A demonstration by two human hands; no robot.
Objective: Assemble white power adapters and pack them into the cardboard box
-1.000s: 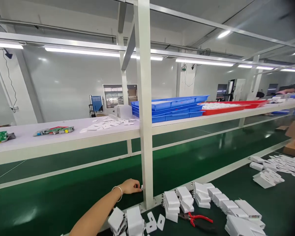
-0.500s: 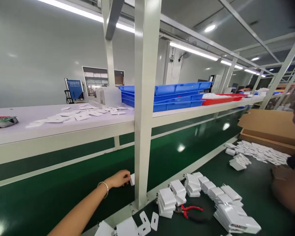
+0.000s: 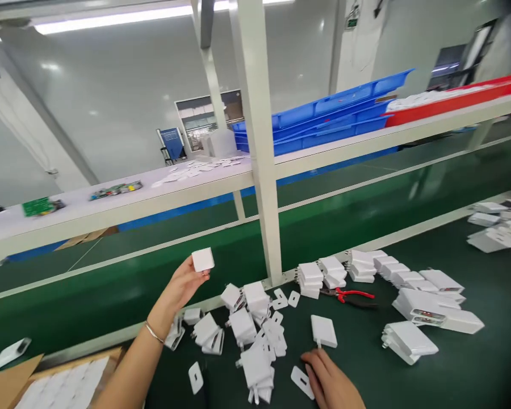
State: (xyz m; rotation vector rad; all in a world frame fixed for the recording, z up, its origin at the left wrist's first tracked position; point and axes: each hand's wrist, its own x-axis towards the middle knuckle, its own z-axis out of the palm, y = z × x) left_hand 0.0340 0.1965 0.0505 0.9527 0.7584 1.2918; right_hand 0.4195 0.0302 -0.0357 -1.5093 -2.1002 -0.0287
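Note:
My left hand (image 3: 185, 287), with a bracelet on its wrist, is raised over the green belt and grips a white charger (image 3: 203, 259) between fingers and thumb. My right hand (image 3: 334, 379) rests low over the dark green work surface, its thumb and fingers slightly apart. Close by its thumb lies a flat white cover plate with a slot (image 3: 301, 382); whether they touch, I cannot tell. Just beyond its fingertips is another white charger (image 3: 324, 330). Stacked white chargers (image 3: 256, 366) and loose cover plates (image 3: 275, 335) lie between my hands.
Red-handled pliers (image 3: 351, 295) lie beside more charger stacks (image 3: 413, 341). A metal post (image 3: 264, 170) rises at the belt's edge. The raised shelf (image 3: 187, 190) carries blue trays (image 3: 323, 122), a red tray (image 3: 443, 108) and green circuit boards (image 3: 38, 207). An open carton (image 3: 17, 383) holds white pieces at lower left.
The view has swung left and down. My left hand has come back from beside the post, still with the charger. My right hand has come into view; the co-worker at right has left it.

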